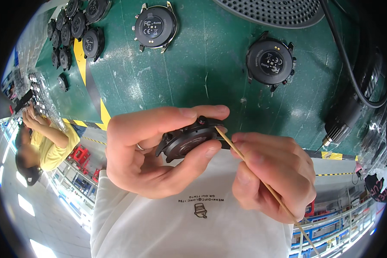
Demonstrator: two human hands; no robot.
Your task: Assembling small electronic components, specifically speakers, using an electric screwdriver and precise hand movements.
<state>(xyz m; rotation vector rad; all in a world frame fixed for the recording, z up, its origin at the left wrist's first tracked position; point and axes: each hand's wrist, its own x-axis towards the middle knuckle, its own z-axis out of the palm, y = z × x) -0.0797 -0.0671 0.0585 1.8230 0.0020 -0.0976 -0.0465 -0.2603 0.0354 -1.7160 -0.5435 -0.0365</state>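
A black round smartwatch body point(187, 139) without a strap is gripped in my left hand point(148, 155), fingers along its far side and thumb on its near edge. The watch is tilted, with its side buttons facing away. My right hand point(275, 176) pinches a thin wooden stick point(266, 185) like a pencil. The stick's tip touches or nearly touches the watch's right edge, close to the lugs; exact contact is hard to make out. Two more watch bodies lie back side up on the green table: one point(155, 26) farther off, another point(271, 62) to the right.
Several watch bodies point(78, 25) cluster at the far left, near yellow-black tape point(92, 86). A perforated grey disc point(275, 10) sits at the far edge. At right lies a black electric screwdriver point(344, 116) with its cable. A person in a yellow shirt point(58, 144) works at the left.
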